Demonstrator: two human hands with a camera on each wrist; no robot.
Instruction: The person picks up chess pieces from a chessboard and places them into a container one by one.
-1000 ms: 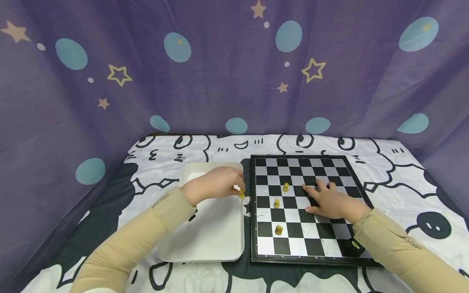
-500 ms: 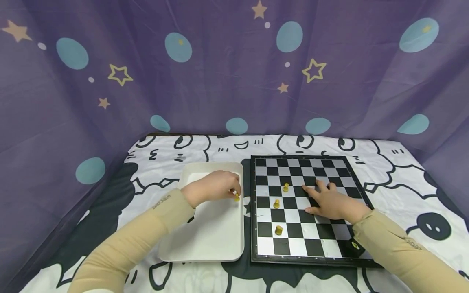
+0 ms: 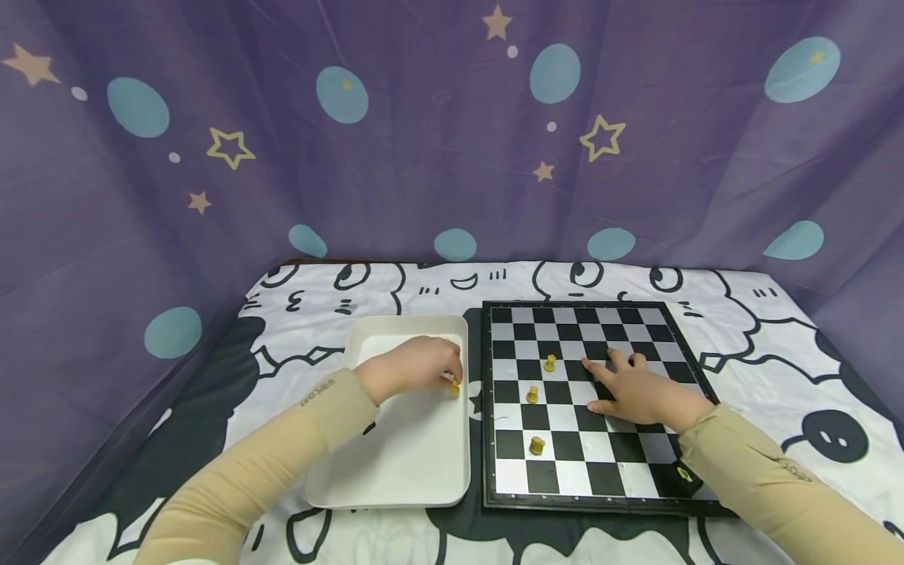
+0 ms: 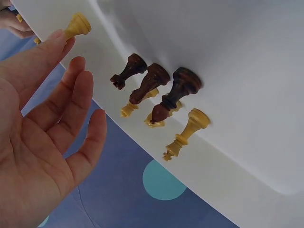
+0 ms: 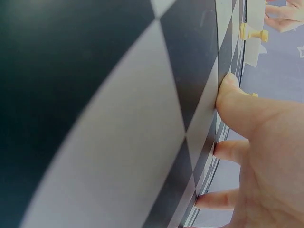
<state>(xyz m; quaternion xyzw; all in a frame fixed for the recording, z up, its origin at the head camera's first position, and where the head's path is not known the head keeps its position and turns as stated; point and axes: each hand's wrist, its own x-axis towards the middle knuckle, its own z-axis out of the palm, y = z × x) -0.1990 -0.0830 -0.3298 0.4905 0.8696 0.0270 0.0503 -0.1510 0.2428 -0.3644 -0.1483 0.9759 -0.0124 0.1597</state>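
Observation:
Over the right side of a white tray (image 3: 395, 471), my left hand (image 3: 417, 365) pinches a small yellow chess piece (image 4: 78, 25) between thumb and fingertip; its top is hidden by the fingers. Below that hand in the left wrist view lie a dark brown rook (image 4: 129, 71), a dark bishop (image 4: 175, 92), another dark piece (image 4: 151, 81) and a yellow king (image 4: 187, 133). More yellow pieces are partly covered there. My right hand (image 3: 636, 392) rests on the chessboard (image 3: 542, 475), fingers spread and fingertips on the squares, holding nothing.
Three yellow pieces stand on the board's left side: one farther back (image 3: 549, 362), a middle piece (image 3: 532, 394) and a nearer piece (image 3: 537, 446). A small yellow-green mark (image 3: 683, 473) shows beside the right sleeve. A patterned cloth (image 3: 395, 541) covers the table.
My left hand has moved slightly left and toward me, bringing the pinched chess piece from the tray's right rim to just inside it. The right hand keeps its place on the board.

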